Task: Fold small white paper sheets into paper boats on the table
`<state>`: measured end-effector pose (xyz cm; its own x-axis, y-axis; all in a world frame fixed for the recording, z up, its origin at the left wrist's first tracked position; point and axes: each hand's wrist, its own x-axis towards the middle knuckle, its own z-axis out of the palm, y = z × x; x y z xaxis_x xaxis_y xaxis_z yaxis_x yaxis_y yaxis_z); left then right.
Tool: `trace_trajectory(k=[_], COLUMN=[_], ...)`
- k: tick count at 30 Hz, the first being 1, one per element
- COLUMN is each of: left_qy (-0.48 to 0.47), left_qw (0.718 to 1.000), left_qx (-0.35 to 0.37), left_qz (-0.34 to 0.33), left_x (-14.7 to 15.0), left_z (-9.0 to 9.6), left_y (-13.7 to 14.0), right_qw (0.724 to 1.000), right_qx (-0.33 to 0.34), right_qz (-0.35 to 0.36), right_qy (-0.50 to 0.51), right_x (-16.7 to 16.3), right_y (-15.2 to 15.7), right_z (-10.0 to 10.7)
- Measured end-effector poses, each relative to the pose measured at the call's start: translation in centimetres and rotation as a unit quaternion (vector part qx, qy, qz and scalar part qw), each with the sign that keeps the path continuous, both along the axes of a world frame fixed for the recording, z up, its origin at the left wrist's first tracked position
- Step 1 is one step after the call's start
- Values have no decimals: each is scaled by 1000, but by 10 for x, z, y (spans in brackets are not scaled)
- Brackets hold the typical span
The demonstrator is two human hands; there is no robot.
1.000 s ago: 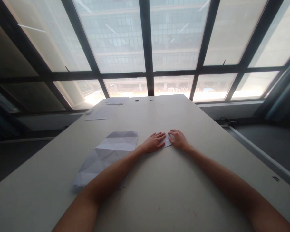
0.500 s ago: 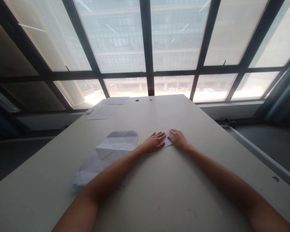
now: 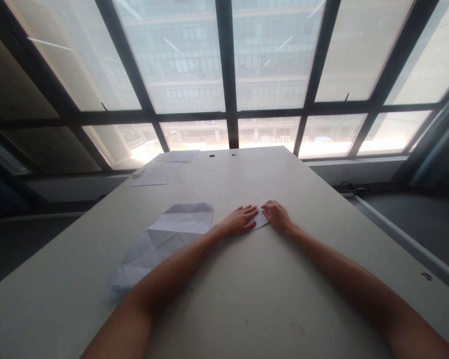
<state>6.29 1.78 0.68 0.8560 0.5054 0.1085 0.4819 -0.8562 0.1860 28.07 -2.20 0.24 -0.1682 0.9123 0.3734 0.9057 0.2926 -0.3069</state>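
A small piece of folded white paper (image 3: 261, 219) lies on the white table between my two hands, partly covered by them. My left hand (image 3: 241, 220) rests flat on its left part, fingers stretched out and slightly apart. At the paper's right edge, my right hand (image 3: 277, 216) has its fingers curled together, with the fingertips closed on the edge. Beside my left forearm is a larger creased sheet of white paper (image 3: 172, 234), its fold lines showing and its lower part hidden by the arm.
Several white sheets (image 3: 153, 175) lie at the table's far left. Two small dark spots, one a round hole (image 3: 211, 156), mark the far end of the white table (image 3: 247, 309). Large windows (image 3: 194, 55) with dark frames stand behind it. A curtain (image 3: 430, 144) hangs at right.
The fingers of my right hand have curled in from a more stretched pose onto the paper's right edge. My left hand stays nearly in place, flat on the paper.
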Motion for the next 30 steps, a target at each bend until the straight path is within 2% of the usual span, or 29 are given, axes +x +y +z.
trace_trajectory(k=[7, 14, 22, 25, 30], left_qy=[15, 2, -65, -76, -34], left_qw=[998, 995, 991, 990, 997], left_qx=[2, 22, 73, 80, 51], left_qz=[64, 94, 96, 93, 39], left_x=[3, 5, 1, -2, -2], left_z=[-2, -8, 5, 5, 1], left_y=[2, 3, 7, 6, 0], right_qw=[992, 988, 987, 991, 993], right_qx=[-62, -71, -65, -51, -35], right_qz=[1, 41, 78, 60, -24], right_qy=[-108, -131, -126, -108, -108], right_x=[-23, -22, -9, -6, -15], right_y=[-16, -17, -6, -3, -10], right_z=[12, 18, 16, 15, 16])
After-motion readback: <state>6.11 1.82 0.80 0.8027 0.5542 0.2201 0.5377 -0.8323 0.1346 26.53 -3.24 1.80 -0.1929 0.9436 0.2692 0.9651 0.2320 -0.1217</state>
